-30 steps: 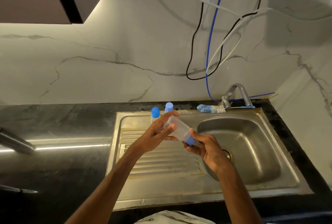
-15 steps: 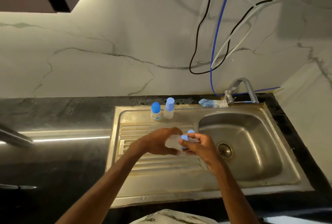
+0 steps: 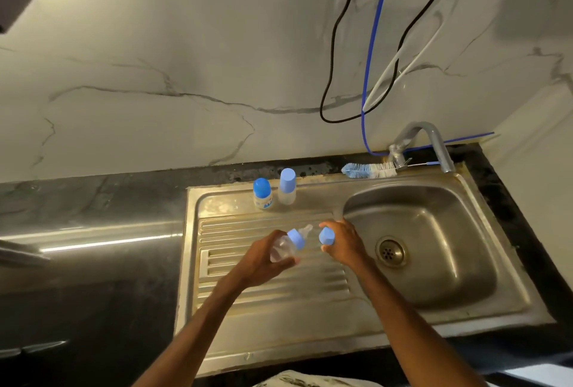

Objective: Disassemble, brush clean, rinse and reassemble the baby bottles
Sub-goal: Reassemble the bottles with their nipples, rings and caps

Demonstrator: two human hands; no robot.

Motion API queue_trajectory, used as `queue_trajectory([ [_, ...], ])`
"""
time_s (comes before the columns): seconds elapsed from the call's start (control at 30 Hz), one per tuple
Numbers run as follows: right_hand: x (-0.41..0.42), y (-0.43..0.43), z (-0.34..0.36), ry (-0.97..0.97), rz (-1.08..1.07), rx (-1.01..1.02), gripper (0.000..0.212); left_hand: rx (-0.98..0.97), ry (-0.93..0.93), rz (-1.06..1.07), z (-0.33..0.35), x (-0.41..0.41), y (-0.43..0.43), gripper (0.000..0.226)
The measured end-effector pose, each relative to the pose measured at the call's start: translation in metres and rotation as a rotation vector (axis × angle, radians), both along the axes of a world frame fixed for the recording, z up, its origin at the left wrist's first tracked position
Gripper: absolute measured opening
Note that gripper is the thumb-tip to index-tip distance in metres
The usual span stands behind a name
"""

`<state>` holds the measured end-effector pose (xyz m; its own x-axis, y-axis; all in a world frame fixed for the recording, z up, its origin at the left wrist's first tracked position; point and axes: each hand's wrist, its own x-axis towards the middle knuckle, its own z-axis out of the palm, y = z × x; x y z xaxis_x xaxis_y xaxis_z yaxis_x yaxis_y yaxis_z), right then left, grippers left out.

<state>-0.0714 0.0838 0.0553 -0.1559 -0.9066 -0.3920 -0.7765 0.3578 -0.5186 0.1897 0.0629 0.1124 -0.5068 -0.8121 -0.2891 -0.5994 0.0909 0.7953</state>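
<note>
The left hand [image 3: 263, 258] grips the tilted bottle [image 3: 286, 247] to steady it; the right hand [image 3: 342, 244] holds its blue cap [image 3: 326, 237] apart, likely for cleaning.

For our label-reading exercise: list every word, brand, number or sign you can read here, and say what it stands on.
No text reads clearly.
Bottle with the dark blue cap, standing on the drainboard: blue print on its front, too blurred to read.
Pale-capped bottle, held bottle in the left hand, loose cap in the right hand: no print visible.
</note>
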Motion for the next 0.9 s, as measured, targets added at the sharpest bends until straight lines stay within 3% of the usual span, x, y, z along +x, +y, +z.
queue_trajectory([
  [0.17,0.001,-0.011,-0.007,-0.041,-0.069,-0.037,0.043,-0.013,-0.023,-0.017,0.000,-0.001,-0.005,0.062],
  [0.27,-0.001,-0.011,0.009,-0.178,-0.253,-0.102,0.043,-0.018,-0.019,-0.018,0.002,0.000,-0.004,0.061],
  [0.33,-0.001,-0.005,0.027,-0.456,-0.463,-0.103,0.045,-0.020,-0.010,-0.017,0.004,0.000,-0.003,0.059],
  [0.43,0.002,0.011,0.063,-1.058,-0.695,-0.046,0.040,-0.029,0.033,0.000,0.010,-0.001,0.001,0.058],
  [0.5,0.005,0.022,0.082,-1.198,-0.680,-0.039,0.038,-0.043,0.063,0.001,0.015,0.000,0.005,0.057],
  [0.67,0.021,0.038,0.114,-1.140,-0.526,-0.080,0.034,-0.119,0.103,-0.038,0.030,-0.003,0.017,0.061],
  [0.9,0.036,0.044,0.146,-0.996,-0.503,-0.148,0.034,-0.283,0.093,-0.108,0.044,-0.009,0.021,0.069],
])
